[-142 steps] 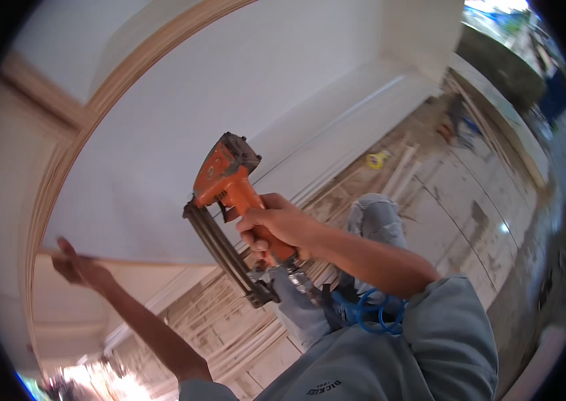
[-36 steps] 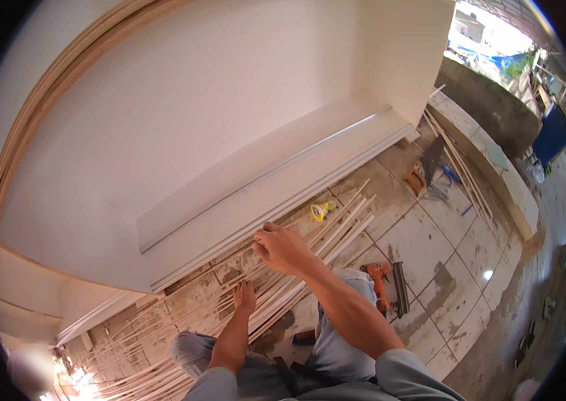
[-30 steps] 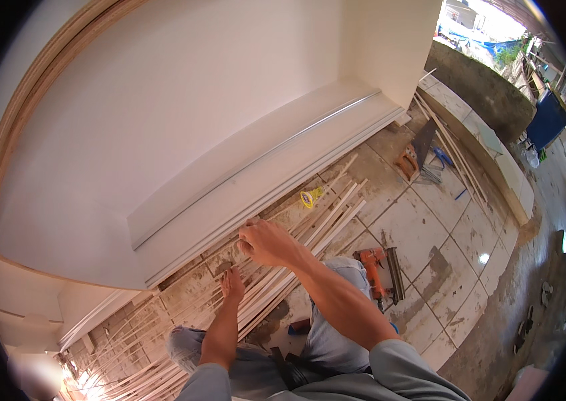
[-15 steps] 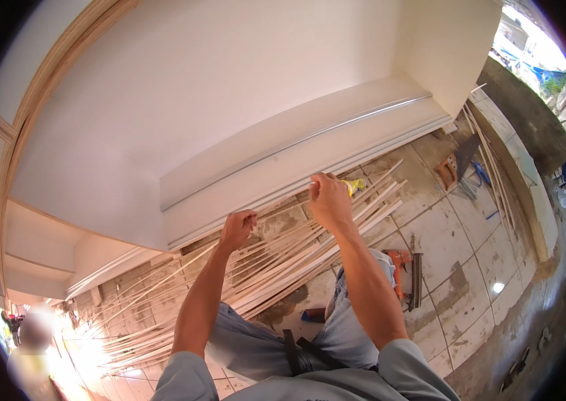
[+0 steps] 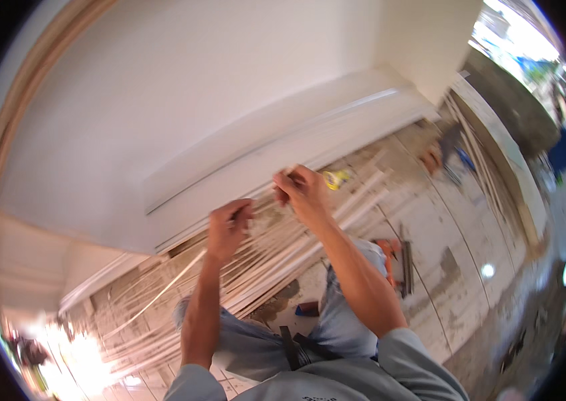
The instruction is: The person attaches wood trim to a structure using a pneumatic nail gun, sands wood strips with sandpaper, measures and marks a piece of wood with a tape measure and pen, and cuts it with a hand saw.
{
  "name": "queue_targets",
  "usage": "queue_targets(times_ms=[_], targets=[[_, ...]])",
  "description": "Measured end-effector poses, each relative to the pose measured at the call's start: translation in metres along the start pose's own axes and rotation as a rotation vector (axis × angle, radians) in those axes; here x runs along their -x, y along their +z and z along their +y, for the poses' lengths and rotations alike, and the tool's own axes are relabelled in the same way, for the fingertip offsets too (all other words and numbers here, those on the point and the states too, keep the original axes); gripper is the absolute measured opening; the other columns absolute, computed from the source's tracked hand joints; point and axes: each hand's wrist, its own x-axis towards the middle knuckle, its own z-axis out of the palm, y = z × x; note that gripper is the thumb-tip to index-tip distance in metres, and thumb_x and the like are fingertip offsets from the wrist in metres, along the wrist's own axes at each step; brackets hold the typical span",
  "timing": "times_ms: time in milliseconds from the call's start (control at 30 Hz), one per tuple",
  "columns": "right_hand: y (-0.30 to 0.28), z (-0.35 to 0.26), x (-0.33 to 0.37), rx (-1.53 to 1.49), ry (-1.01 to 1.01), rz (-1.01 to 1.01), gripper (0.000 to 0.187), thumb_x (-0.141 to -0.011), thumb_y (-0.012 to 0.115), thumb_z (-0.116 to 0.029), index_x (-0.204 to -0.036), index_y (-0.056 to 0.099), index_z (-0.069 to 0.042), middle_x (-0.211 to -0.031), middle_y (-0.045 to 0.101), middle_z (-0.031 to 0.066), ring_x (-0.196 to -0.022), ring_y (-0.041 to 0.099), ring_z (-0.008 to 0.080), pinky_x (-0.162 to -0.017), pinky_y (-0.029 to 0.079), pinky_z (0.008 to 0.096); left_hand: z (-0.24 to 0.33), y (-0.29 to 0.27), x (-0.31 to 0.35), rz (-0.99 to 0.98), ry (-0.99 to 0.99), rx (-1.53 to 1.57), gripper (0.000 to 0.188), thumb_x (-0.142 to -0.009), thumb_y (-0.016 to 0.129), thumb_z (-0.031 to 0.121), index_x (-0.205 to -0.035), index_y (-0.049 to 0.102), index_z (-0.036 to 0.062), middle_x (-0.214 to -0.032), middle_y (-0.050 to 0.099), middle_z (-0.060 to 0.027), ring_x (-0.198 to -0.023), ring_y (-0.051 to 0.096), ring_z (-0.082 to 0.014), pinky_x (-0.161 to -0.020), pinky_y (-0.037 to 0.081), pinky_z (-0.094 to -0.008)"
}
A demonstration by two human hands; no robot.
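Centre frame, the left hand (image 5: 228, 224) and right hand (image 5: 303, 190) each pinch, with a narrow grip, a thin pale wooden strip (image 5: 182, 274) (blurred) above the strip pile (image 5: 276, 257) on the floor.

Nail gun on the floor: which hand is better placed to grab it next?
Right, probably. The orange nail gun lies by the person's right leg, below the right hand. The left hand sits farther off, and both hands pinch a thin strip.
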Motion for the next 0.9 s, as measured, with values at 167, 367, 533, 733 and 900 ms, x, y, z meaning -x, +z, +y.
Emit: queue_targets(times_ms=[167, 367, 533, 733, 900], targets=[[-0.037, -0.033, -0.015, -0.105, -0.119, 0.297, 0.027, -0.096, 0.068, -0.021, -0.083, 0.063, 0.002, -0.065, 0.061, 0.0056, -0.053, 0.062, 0.0126, -0.043, 0.045, 0.0267, -0.005, -0.028, 0.009, -0.041, -0.159, -0.027, 0.018, -0.095, 0.065, 0.008, -0.108, 0.07, -0.0039, -0.077, 0.066, -0.0043, -0.064, 0.058, -0.0084, -0.059, 0.048, -0.0244], [-0.145, -0.046, -0.037, -0.219, -0.151, 0.571, 0.028, -0.095, 0.07, -0.029, -0.083, 0.068, -0.004, -0.064, 0.065, 0.006, -0.05, 0.061, 0.0132, -0.044, 0.047, 0.0267, -0.013, -0.047, 0.013, -0.273, -0.223, -0.069, 0.018, -0.09, 0.07, 0.005, -0.104, 0.07, -0.0061, -0.076, 0.065, -0.0034, -0.063, 0.056, -0.009, -0.058, 0.047, -0.0243], [-0.242, -0.036, -0.019, -0.131, -0.171, 0.587, 0.041, -0.097, 0.065, -0.04, -0.098, 0.069, 0.001, -0.08, 0.069, 0.0077, -0.064, 0.064, 0.0141, -0.055, 0.052, 0.0282, -0.007, -0.05, 0.016, -0.272, -0.165, -0.18, 0.014, -0.09, 0.066, 0.001, -0.1, 0.069, -0.0079, -0.074, 0.063, -0.0032, -0.061, 0.054, -0.0094, -0.057, 0.045, -0.0261], [-0.316, 0.091, 0.093, 0.787, 0.227, 0.599, 0.03, -0.095, 0.064, -0.031, -0.097, 0.07, -0.001, -0.077, 0.069, 0.0071, -0.061, 0.062, 0.0206, -0.06, 0.053, 0.0304, 0.006, -0.044, 0.007, -0.044, -0.18, -0.152, 0.018, -0.096, 0.063, 0.007, -0.106, 0.071, -0.0055, -0.073, 0.062, -0.0062, -0.061, 0.052, -0.0093, -0.057, 0.044, -0.0251], [-0.258, 0.163, 0.232, 1.304, 0.603, -0.227, 0.03, -0.092, 0.066, -0.029, -0.109, 0.066, -0.004, -0.096, 0.069, 0.0097, -0.078, 0.064, 0.0233, -0.073, 0.054, 0.0372, 0.013, -0.034, 0.001, -0.041, -0.132, -0.208, 0.021, -0.099, 0.062, 0.012, -0.111, 0.073, -0.0017, -0.077, 0.063, -0.0033, -0.065, 0.053, -0.0084, -0.06, 0.044, -0.0236]])
